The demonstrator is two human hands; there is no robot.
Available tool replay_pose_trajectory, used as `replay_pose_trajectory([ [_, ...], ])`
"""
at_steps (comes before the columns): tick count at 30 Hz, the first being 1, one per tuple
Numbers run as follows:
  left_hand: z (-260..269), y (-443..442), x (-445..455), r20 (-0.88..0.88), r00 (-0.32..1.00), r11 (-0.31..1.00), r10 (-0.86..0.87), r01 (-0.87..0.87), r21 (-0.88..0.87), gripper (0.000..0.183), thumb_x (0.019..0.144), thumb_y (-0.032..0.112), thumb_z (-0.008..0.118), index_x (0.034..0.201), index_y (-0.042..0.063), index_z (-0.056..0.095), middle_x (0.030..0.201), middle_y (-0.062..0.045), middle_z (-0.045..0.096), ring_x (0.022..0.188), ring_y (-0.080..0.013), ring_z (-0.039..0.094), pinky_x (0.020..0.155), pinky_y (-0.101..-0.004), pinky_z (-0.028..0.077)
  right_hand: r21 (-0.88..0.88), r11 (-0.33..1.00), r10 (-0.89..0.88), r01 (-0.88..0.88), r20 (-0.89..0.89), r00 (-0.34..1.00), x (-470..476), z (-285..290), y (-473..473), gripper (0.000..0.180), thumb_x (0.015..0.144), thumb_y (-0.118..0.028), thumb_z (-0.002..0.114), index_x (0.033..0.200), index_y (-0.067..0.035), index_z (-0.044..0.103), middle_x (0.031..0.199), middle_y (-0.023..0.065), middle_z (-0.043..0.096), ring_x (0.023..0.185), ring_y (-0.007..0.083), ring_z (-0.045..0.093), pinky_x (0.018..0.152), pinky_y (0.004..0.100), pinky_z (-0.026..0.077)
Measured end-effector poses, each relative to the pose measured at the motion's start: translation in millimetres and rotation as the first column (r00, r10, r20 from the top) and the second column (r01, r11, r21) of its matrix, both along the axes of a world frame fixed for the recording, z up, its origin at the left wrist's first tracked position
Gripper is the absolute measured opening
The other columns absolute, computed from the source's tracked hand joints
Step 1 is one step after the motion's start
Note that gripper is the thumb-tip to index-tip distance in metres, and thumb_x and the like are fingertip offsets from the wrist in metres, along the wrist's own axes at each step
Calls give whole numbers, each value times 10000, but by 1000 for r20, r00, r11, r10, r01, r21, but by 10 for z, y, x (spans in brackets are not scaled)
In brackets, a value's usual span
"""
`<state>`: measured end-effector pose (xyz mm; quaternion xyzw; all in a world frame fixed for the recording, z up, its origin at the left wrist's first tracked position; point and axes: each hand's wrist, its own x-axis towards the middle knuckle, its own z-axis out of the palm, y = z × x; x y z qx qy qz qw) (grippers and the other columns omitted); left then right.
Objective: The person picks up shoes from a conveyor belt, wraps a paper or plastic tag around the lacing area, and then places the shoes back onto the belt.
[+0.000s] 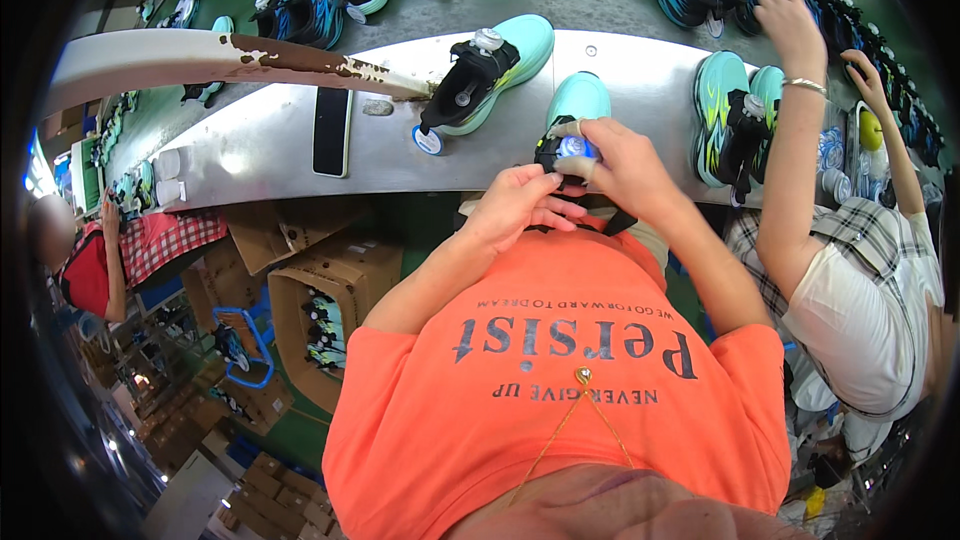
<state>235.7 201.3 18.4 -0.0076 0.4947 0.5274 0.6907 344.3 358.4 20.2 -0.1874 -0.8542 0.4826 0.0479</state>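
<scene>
Before me a sneaker with a mint toe (583, 94) and black upper lies on the metal bench, toe pointing away. My right hand (630, 165), with wrapped fingertips, grips around a round bluish piece (574, 148) on this shoe's upper; whether it is the lacing dial is unclear. My left hand (517, 202) is at the shoe's near end, thumb and forefinger close together, other fingers loosely spread. What that pinch may hold is hidden. To the left rests a mint and black sneaker (480, 79) with a pale dial and a round hang tag (427, 140).
A worn, painted metal bar (247, 60) reaches over the bench (255, 157), near a phone (331, 131). More sneakers (724, 120) stand at right, beside a co-worker's raised arm (795, 105). Shoes line the green surface beyond. An open carton (289, 330) holding shoes is below left.
</scene>
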Motion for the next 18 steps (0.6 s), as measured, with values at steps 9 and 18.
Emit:
replay_pose_trajectory([
  [9,12,25,50,39,999,1000,20,-20,21,345,985,190,480,1189,-83,528,1150,-219,616,988,-312,662,802,-377,566,-213,976,41,-37,11,999,55,25,104,343,795,-174,705,1130,-136,643,926,128,620,836,291,616,750,353,496],
  [18,-42,16,112,59,998,999,26,-28,28,338,980,173,490,1191,-90,521,1147,-235,612,1000,-337,655,807,-381,566,-136,988,76,-78,-20,997,67,21,164,330,774,-214,724,1073,-100,646,869,150,625,745,306,612,674,370,493],
])
